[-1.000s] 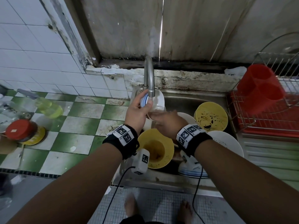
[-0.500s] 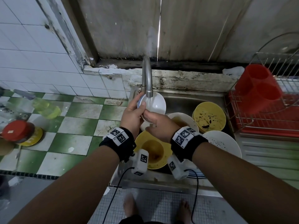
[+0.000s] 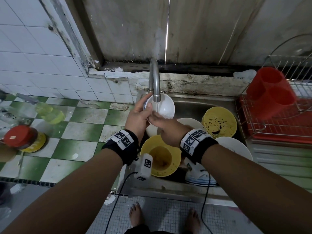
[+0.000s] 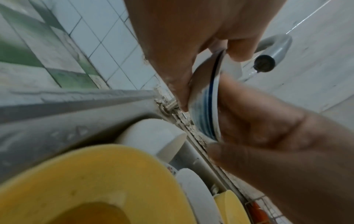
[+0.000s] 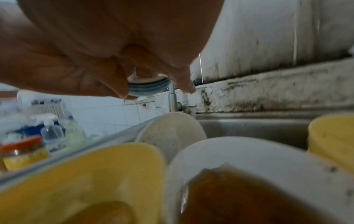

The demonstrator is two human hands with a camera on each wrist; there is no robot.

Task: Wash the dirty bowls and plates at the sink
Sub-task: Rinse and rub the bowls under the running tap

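At the center of the head view, both hands hold a small white bowl (image 3: pixel 162 108) tilted under the running tap (image 3: pixel 156 85). The left hand (image 3: pixel 137 118) pinches its rim, thumb inside; the right hand (image 3: pixel 166 127) cups its lower edge, fingers curled. Below, dirty yellow bowls (image 3: pixel 160 156) and white plates (image 3: pixel 236 147) fill the sink (image 3: pixel 194 105).

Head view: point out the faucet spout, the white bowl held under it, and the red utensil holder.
faucet spout (image 3: pixel 156 92), head view, on the lower straight part of the metal tube.
white bowl (image 3: pixel 164 108), head view, on its wet inner wall.
red utensil holder (image 3: pixel 270 92), head view, on its outer side.
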